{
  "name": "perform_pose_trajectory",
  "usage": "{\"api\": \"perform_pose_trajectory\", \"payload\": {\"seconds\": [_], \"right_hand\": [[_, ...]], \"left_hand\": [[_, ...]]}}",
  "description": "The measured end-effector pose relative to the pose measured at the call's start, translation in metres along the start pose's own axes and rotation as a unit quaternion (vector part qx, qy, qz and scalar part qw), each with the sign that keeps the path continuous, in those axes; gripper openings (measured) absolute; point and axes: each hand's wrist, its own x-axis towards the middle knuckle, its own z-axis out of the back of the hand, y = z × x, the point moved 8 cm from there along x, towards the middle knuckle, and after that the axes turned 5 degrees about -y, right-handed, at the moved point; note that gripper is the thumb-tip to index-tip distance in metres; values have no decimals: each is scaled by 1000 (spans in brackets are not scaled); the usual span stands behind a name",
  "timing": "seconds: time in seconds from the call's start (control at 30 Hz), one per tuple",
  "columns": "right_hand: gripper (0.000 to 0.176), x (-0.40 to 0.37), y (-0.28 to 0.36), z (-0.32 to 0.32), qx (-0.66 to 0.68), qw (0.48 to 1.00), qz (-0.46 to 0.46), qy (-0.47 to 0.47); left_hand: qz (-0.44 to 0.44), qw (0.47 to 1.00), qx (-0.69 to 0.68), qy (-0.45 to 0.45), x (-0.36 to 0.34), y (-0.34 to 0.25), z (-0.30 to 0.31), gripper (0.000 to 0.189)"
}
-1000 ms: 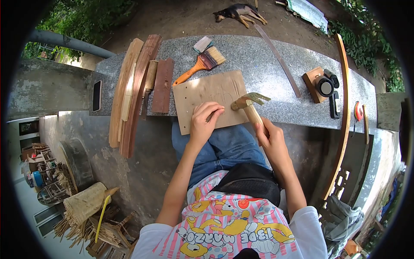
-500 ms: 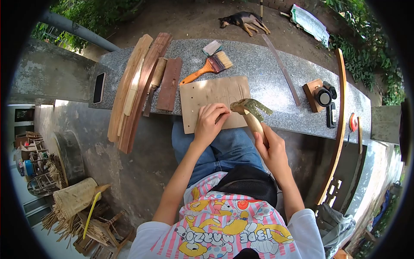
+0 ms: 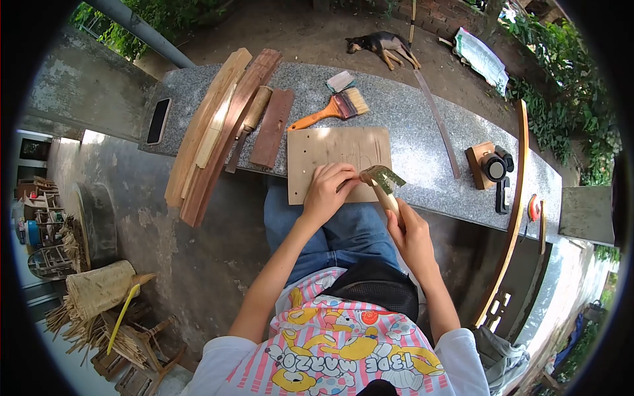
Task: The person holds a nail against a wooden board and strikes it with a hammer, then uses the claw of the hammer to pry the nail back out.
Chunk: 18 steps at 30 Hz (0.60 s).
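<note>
A thin wooden board (image 3: 320,146) with small dark holes and pencil lines lies over the bench's near edge, above my lap. My left hand (image 3: 326,191) rests on its lower part, fingertips pinched together; what they hold is too small to make out. In my right hand (image 3: 414,237) is a claw hammer (image 3: 383,179), gripped by its pale wooden handle. The hammer's striking face is right beside my left fingertips, and its claw points to the right.
On the stone bench (image 3: 413,148) are a paintbrush (image 3: 330,109), long wood strips (image 3: 228,132), a wood-handled chisel (image 3: 254,115), a reddish board (image 3: 272,129), a phone (image 3: 158,121), a metal ruler (image 3: 439,122), a black device on a wood block (image 3: 492,165) and a red tape measure (image 3: 533,208). A dog (image 3: 386,49) lies beyond.
The view has shifted slightly. The hammer head has tilted and sits a little lower against my left fingertips. Both hands keep their grips.
</note>
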Motion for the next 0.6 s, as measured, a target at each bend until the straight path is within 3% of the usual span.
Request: {"api": "perform_pose_trajectory", "payload": {"seconds": [0.1,0.23,0.43,0.6], "right_hand": [[26,0,15,15,8,998,29,-59],[25,4,6,1,-9,1000,10,-4],[26,1,16,12,28,997,21,-64],[23,7,6,7,-1,999,27,-27]], "left_hand": [[7,1000,-1,1,0,1,0,14],[5,1000,-5,-1,1,-1,0,14],[14,1000,-7,2,0,2,-1,15],[15,1000,-6,8,0,3,-1,14]]}}
